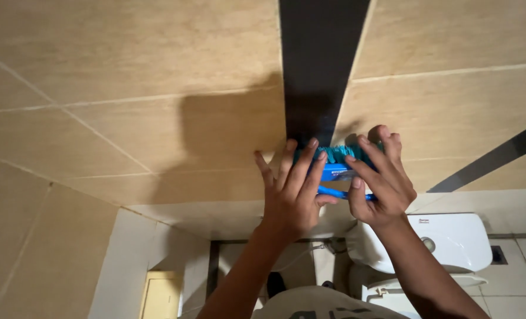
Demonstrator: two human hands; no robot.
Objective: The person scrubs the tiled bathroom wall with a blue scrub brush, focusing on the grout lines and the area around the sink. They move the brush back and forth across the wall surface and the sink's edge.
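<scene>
- Both hands, left (291,195) and right (381,180), are clamping a blue scrub brush (337,164) between them, pressing it against the tiled wall (157,88).
- Brush's long axis is lying crosswise, spanning hand to hand.
- Toilet cistern (452,242) is sitting below the right hand.

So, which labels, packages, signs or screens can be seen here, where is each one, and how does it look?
Label on the blue scrubbing brush: on the brush back, between the left hand and the right hand, against the wall; a small white patch on blue.
Mark on the white toilet tank: near its top left corner; small, dark, too tiny to make out.
No packages, signs or screens.
</scene>
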